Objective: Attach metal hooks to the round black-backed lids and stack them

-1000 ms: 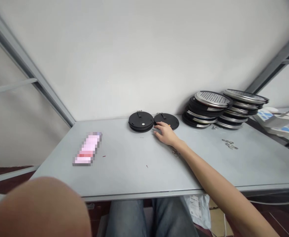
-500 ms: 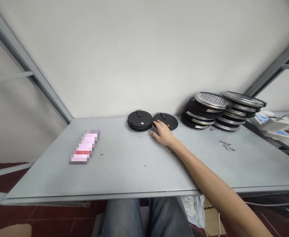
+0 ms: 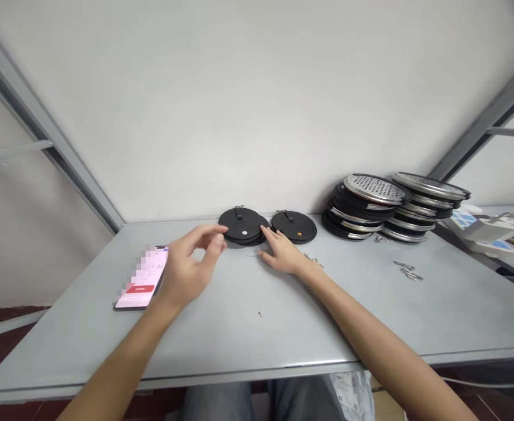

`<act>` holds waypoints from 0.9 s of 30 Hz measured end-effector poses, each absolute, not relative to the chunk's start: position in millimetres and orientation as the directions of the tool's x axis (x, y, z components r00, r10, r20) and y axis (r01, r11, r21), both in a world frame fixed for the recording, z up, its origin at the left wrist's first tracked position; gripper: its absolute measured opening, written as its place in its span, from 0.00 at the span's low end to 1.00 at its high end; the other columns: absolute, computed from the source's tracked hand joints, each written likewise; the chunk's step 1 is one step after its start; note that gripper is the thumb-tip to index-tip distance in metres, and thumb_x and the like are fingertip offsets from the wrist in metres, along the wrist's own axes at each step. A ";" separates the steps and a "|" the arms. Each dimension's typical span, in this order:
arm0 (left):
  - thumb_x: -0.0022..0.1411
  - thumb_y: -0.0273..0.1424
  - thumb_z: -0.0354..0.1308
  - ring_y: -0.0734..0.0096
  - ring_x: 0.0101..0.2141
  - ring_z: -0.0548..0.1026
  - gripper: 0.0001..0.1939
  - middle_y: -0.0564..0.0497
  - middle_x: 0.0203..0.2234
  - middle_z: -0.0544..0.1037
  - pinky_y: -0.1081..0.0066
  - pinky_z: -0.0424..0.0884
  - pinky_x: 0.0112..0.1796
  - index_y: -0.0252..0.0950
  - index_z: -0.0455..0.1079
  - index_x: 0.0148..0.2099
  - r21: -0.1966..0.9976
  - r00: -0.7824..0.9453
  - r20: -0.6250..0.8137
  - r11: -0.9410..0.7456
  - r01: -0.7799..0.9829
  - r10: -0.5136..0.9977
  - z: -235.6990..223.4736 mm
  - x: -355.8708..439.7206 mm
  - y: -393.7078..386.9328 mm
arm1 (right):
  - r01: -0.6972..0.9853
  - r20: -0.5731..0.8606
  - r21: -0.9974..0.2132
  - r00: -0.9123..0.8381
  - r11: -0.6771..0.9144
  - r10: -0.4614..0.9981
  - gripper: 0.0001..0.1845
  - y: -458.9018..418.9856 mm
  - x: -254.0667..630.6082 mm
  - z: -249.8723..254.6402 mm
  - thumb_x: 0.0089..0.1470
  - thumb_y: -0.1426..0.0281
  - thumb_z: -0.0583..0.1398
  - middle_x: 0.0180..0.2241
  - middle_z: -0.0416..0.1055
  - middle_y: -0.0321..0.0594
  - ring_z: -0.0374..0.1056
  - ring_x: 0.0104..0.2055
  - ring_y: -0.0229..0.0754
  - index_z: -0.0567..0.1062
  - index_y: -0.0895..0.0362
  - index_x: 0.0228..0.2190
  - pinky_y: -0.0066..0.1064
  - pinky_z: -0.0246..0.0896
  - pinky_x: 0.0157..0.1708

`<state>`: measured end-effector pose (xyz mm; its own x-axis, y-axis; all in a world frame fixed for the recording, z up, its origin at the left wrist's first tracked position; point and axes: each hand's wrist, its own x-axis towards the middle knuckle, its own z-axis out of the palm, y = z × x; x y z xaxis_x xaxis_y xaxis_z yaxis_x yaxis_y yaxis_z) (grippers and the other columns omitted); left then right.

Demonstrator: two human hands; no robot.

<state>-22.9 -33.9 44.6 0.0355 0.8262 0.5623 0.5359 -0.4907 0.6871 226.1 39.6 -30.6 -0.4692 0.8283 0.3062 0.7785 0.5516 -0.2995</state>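
Observation:
My left hand (image 3: 190, 264) hangs over the desk just left of a small stack of round black cases (image 3: 239, 222). Its thumb and fingers curve toward each other with a gap between them, holding nothing. The stack's upper case has a white dot and a strap with a metal clip, and sits shifted left of the one beneath. My right hand (image 3: 282, 251) is open, its fingertips at the right edge of this stack; whether they press on it I cannot tell. Beside it lies another round black case (image 3: 294, 225) with an orange mark.
Two tilted stacks of round black-and-silver pieces (image 3: 359, 216) (image 3: 427, 204) stand by the wall. Loose metal clips (image 3: 408, 272) lie on the grey desk (image 3: 221, 345). A phone (image 3: 140, 289) lies at left. White boxes and cables (image 3: 487, 228) are at far right.
My left hand has come into view from the lower left. The upper black case has slid left over the one beneath. My right hand has shifted slightly left, toward that stack.

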 end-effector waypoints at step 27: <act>0.54 0.45 0.61 0.50 0.62 0.55 0.37 0.40 0.62 0.57 0.53 0.57 0.59 0.39 0.56 0.62 0.581 0.054 0.438 -0.329 0.745 0.897 -36.2 -37.3 52.8 | 0.858 0.523 -0.398 -0.079 0.325 0.849 0.25 59.5 270.5 -8.7 0.55 0.63 0.56 0.53 0.67 0.55 0.60 0.57 0.56 0.69 0.62 0.52 0.48 0.53 0.58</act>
